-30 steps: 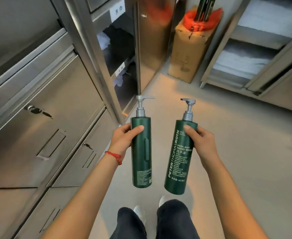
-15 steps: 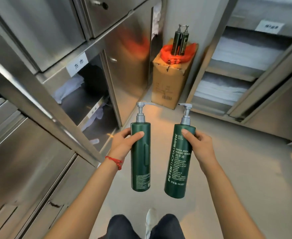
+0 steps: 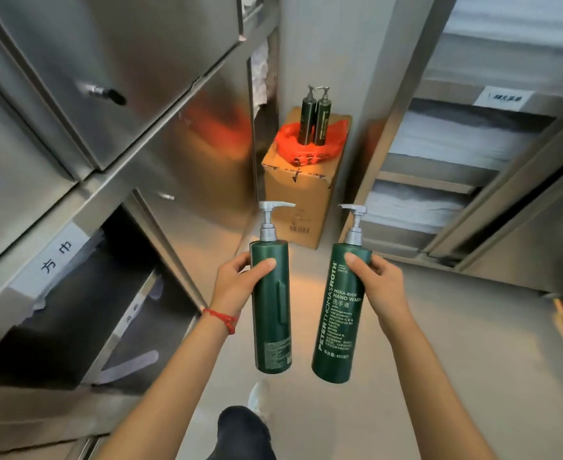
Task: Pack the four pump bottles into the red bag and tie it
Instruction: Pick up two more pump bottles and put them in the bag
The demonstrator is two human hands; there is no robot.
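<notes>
Green pump bottles (image 3: 271, 307) (silver pumps)

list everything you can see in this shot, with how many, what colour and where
Dark green plastic pump bottles in hand: two, one per hand, upright.
Dark green pump bottles in bag: two, standing in the red bag.
Red plastic bag: one, open, on the box.
Brown cardboard box: one, on the floor in the corner.
Stainless steel cabinets: silver, left and right.
Folded white linens: right shelves.
Left hand: grips the plain-backed bottle.
Right hand: grips the labelled bottle.
</notes>
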